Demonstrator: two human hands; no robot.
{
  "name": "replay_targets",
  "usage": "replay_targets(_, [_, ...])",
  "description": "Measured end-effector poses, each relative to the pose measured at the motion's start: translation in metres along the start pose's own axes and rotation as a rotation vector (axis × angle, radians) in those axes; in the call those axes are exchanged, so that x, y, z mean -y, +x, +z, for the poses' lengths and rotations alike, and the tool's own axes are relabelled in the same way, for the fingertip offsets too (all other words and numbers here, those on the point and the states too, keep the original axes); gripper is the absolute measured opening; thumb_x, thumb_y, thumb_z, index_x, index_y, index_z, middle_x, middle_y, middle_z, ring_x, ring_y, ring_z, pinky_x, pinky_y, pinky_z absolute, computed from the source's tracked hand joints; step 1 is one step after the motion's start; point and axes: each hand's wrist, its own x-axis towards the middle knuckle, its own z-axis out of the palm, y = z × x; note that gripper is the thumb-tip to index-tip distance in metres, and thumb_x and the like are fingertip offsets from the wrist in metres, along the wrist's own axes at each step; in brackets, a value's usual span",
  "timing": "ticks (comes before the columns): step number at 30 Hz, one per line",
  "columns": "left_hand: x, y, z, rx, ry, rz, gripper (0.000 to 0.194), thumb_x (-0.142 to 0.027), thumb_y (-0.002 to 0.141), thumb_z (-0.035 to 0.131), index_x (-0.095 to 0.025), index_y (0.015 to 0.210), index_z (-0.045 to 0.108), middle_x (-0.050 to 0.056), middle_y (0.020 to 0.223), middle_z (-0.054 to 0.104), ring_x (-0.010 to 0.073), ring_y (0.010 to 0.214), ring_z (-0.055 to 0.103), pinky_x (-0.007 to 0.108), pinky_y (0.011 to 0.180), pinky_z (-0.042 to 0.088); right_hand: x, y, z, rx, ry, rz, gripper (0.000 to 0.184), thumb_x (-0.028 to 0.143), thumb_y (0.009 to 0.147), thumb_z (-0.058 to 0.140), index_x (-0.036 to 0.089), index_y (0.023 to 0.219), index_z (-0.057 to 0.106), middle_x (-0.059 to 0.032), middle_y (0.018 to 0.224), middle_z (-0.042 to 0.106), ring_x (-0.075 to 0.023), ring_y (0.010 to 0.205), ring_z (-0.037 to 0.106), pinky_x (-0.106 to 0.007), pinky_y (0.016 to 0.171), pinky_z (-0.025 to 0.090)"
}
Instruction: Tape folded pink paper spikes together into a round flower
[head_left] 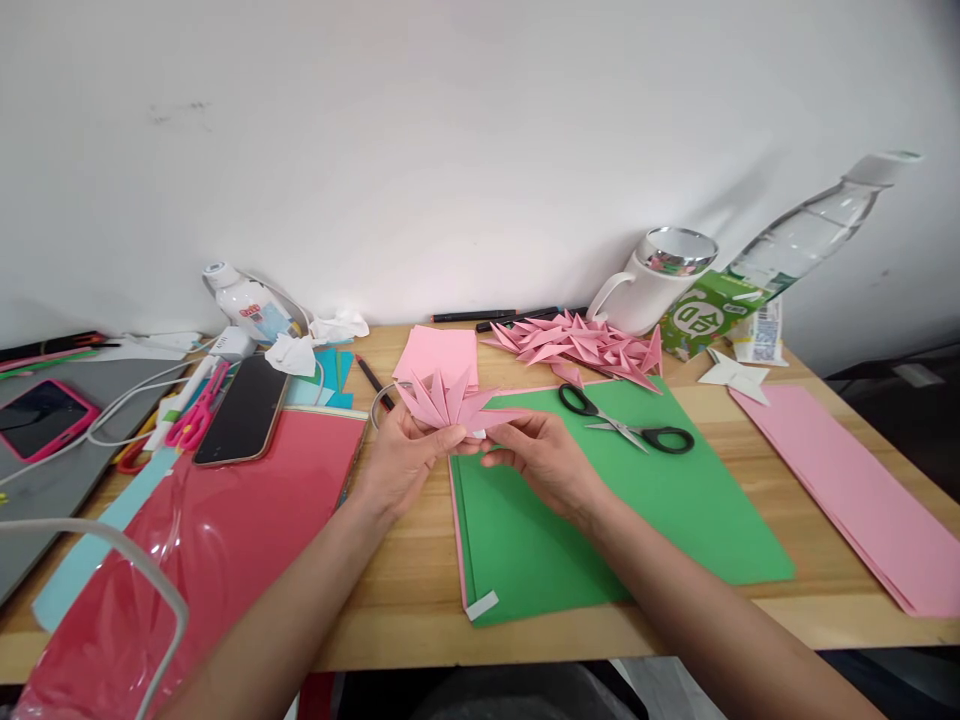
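White mug (639, 297), green carton (703, 312) beside it, clear bottle (814, 228), pink-cased phone (43, 418)

Covered and cropped
The left hand (401, 465) hides part of the pink folded paper (450, 402); the green carton (699, 318) covers the foot of the clear bottle (814, 230). The left edge crops the grey board (52, 495) and a white cable (169, 590).

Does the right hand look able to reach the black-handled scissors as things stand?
Probably yes: the black-handled scissors lie uncovered on green paper near the right hand, though it holds folded pink paper.
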Motion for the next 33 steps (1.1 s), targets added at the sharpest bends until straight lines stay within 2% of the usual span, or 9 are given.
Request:
replay_targets(4, [-0.003, -0.005, -0.003, -0.044, 0.148, 0.261, 0.071, -0.016, 0.060, 0.082, -0.021, 0.121, 0.046, 0.000, 0.083, 0.074, 0.0160, 0.069, 0.070, 0.028, 0.067, 0.057, 0.008, -0.005, 0.003, 0.027, 0.022, -0.026, 0.024, 0.032, 0.061, 0.081, 0.017, 0.078, 0.072, -0.0003, 0.067, 0.068, -0.0102, 0.060, 0.061, -0.024, 0.058, 0.053])
replay_targets(6, [-0.006, -0.009, -0.005, 0.001, 0.279, 0.426, 0.065, -0.017, 0.064, 0.081, -0.021, 0.119, 0.046, 0.001, 0.078, 0.075, 0.0173, 0.074, 0.070, 0.030, 0.073, 0.055, 0.011, -0.007, 0.004, 0.048, 0.011, -0.050, 0.023, 0.033, 0.064, 0.080, 0.018, 0.079, 0.072, -0.0005, 0.074, 0.069, -0.0103, 0.062, 0.061, -0.024, 0.060, 0.051])
replay_targets(8, [-0.008, -0.012, -0.005, 0.087, 0.327, 0.596, 0.051, -0.025, 0.073, 0.075, -0.021, 0.116, 0.047, 0.002, 0.077, 0.075, 0.0180, 0.076, 0.069, 0.032, 0.074, 0.055, 0.015, -0.008, 0.003, 0.096, -0.014, -0.089, 0.018, 0.034, 0.067, 0.078, 0.018, 0.075, 0.072, -0.0011, 0.079, 0.070, -0.0112, 0.069, 0.062, -0.025, 0.066, 0.050])
replay_targets(11, [-0.011, -0.015, -0.003, 0.190, 0.360, 0.769, 0.035, -0.034, 0.084, 0.063, -0.022, 0.114, 0.050, 0.003, 0.078, 0.076, 0.0178, 0.076, 0.067, 0.032, 0.071, 0.054, 0.021, -0.009, -0.001, 0.218, -0.078, -0.164, 0.013, 0.031, 0.073, 0.075, 0.018, 0.072, 0.072, -0.0024, 0.084, 0.070, -0.0122, 0.077, 0.061, -0.025, 0.071, 0.049])
replay_targets(14, [-0.013, -0.017, -0.003, 0.220, 0.414, 0.835, 0.034, -0.031, 0.085, 0.062, -0.023, 0.116, 0.053, 0.003, 0.079, 0.076, 0.0185, 0.074, 0.067, 0.032, 0.064, 0.055, 0.027, -0.009, -0.005, 0.314, -0.125, -0.215, 0.010, 0.028, 0.075, 0.074, 0.018, 0.075, 0.072, -0.0031, 0.082, 0.069, -0.0125, 0.075, 0.060, -0.025, 0.067, 0.048])
replay_targets(17, [-0.013, -0.018, -0.006, 0.252, 0.463, 0.857, 0.037, -0.029, 0.085, 0.061, -0.021, 0.121, 0.054, 0.004, 0.082, 0.076, 0.0203, 0.076, 0.069, 0.033, 0.065, 0.055, 0.031, -0.009, -0.008, 0.357, -0.128, -0.232, 0.010, 0.027, 0.073, 0.076, 0.018, 0.074, 0.071, -0.0026, 0.077, 0.067, -0.0129, 0.074, 0.060, -0.026, 0.067, 0.049])
replay_targets(21, [-0.014, -0.019, -0.007, 0.300, 0.502, 0.896, 0.035, -0.026, 0.085, 0.062, -0.020, 0.119, 0.058, 0.004, 0.087, 0.076, 0.0199, 0.081, 0.069, 0.033, 0.071, 0.056, 0.034, -0.010, -0.008, 0.365, -0.131, -0.209, 0.011, 0.027, 0.073, 0.076, 0.017, 0.075, 0.071, -0.0027, 0.076, 0.066, -0.0124, 0.072, 0.059, -0.025, 0.066, 0.048])
replay_targets(28, [-0.017, -0.019, -0.004, 0.354, 0.584, 0.929, 0.023, -0.012, 0.082, 0.063, -0.015, 0.104, 0.068, 0.008, 0.086, 0.075, 0.0204, 0.083, 0.067, 0.030, 0.063, 0.056, 0.037, -0.011, -0.008, 0.388, -0.119, -0.171, 0.005, 0.022, 0.076, 0.073, 0.017, 0.077, 0.073, -0.0031, 0.083, 0.066, -0.0100, 0.072, 0.059, -0.024, 0.067, 0.048])
replay_targets(33, [-0.016, -0.019, -0.006, 0.370, 0.624, 0.977, 0.025, -0.011, 0.083, 0.062, -0.015, 0.107, 0.066, 0.009, 0.085, 0.075, 0.0204, 0.085, 0.067, 0.031, 0.066, 0.056, 0.036, -0.011, -0.009, 0.362, -0.157, -0.157, 0.010, 0.025, 0.073, 0.075, 0.016, 0.074, 0.071, -0.0032, 0.082, 0.066, -0.0101, 0.069, 0.058, -0.025, 0.065, 0.048])
